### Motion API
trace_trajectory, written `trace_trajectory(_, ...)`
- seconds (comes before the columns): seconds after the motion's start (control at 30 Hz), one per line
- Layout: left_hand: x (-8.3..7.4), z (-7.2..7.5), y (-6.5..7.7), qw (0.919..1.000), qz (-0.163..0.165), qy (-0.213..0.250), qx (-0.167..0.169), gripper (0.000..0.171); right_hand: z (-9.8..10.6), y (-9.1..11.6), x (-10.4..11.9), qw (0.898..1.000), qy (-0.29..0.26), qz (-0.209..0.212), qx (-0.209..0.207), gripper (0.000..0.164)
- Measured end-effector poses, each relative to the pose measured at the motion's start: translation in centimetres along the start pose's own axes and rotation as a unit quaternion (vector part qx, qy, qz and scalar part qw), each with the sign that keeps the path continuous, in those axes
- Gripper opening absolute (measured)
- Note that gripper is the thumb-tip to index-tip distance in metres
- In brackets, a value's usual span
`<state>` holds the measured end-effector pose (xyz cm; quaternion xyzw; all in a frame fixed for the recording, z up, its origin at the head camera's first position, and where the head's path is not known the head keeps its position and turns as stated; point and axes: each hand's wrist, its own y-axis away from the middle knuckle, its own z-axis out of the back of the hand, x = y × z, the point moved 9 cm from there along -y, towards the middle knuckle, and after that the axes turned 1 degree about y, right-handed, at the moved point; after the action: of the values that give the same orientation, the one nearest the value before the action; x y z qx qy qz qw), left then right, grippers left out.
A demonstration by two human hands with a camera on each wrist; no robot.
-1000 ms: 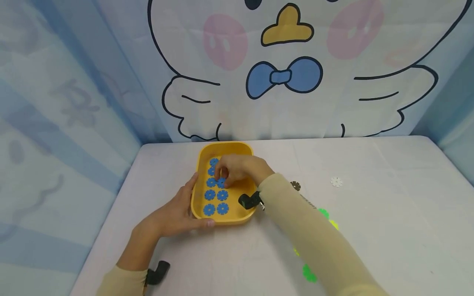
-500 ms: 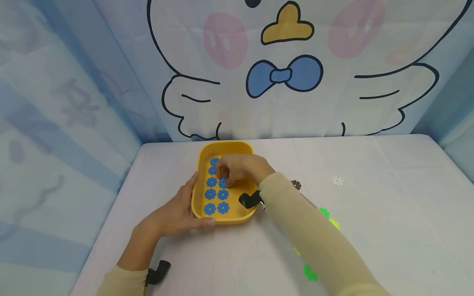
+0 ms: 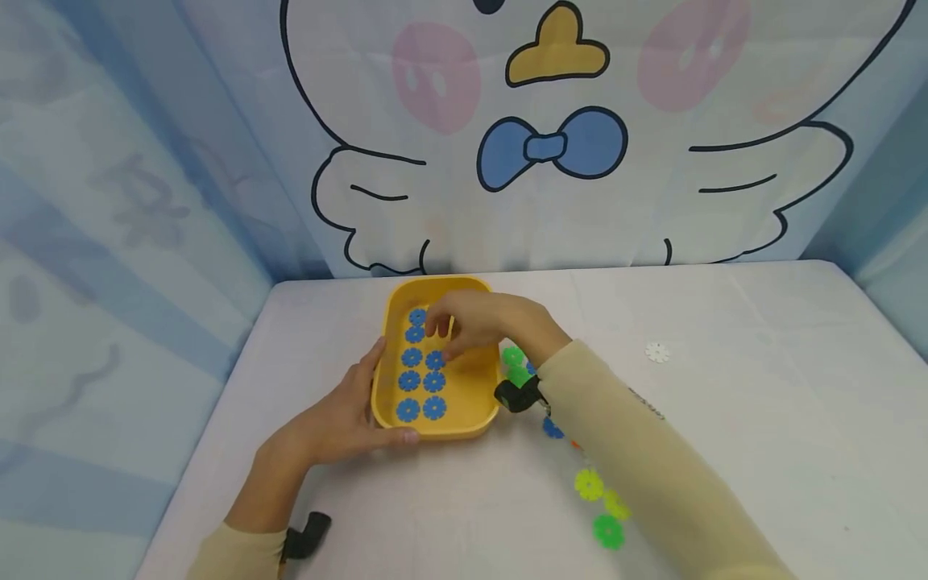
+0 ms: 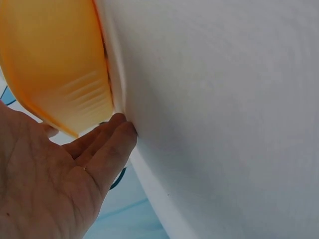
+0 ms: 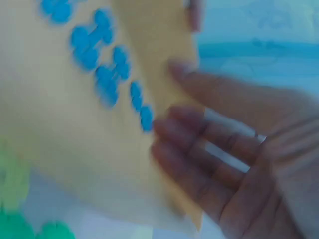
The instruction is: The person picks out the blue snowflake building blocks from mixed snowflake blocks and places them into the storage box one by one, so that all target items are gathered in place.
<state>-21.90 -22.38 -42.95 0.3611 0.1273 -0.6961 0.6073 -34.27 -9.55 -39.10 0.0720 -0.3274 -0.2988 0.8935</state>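
Note:
A yellow tray (image 3: 470, 403) stands on the table and holds several blue flower-shaped discs (image 3: 434, 381) in two columns along its left half. My left hand (image 3: 329, 423) is spread round the tray's near left corner, fingers at the left wall and thumb along the near side. In the left wrist view, its straight fingers (image 4: 107, 149) lie low beside the tray's ribbed wall. Over the tray is my right hand (image 3: 482, 318), fingers loosely bent and nothing between them. Its fingertips hover close to the upper discs. The right wrist view is blurred.
Right of the tray lie green discs (image 3: 512, 356), a dark blue disc (image 3: 553, 428), yellow discs (image 3: 589, 485) and a bright green disc (image 3: 608, 532), partly under the right sleeve (image 3: 638, 451). A white disc (image 3: 657, 352) lies farther right. A printed curtain (image 3: 536, 217) hangs behind the table.
My right hand has lifted and drawn slightly right, away from the upper disc of the right column, and its fingers have parted. Its forearm's shift uncovers more loose discs. The left hand stays put.

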Motion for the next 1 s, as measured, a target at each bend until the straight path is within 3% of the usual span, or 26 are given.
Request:
trace_trajectory(0.17,0.0,0.1,0.1,1.0,-0.003,0.006,-0.004,0.138,0.7,2.0,0.8,0.994,-0.056,0.089,-0.034,0.038)
trace_trajectory(0.3,0.0,0.0,0.0,1.0,-0.005,0.005,-0.006,0.138,1.0,3.8,0.6,0.985,-0.102,0.124,-0.066,0.036)
trace_trajectory(0.6,-0.2,-0.2,-0.2,0.9998,-0.013,0.009,-0.009,0.137,1.9,8.6,-0.4,0.97,-0.134,0.132,-0.152,0.028)
trace_trajectory(0.83,-0.2,0.0,-0.1,0.9998,-0.016,0.003,-0.014,0.137,1.7,11.5,-1.3,0.953,-0.186,0.167,-0.172,0.027)
trace_trajectory(1.0,-0.3,0.0,-0.1,0.9996,-0.022,0.005,-0.014,0.137,0.7,12.9,-2.7,0.956,-0.181,0.155,-0.17,0.025)
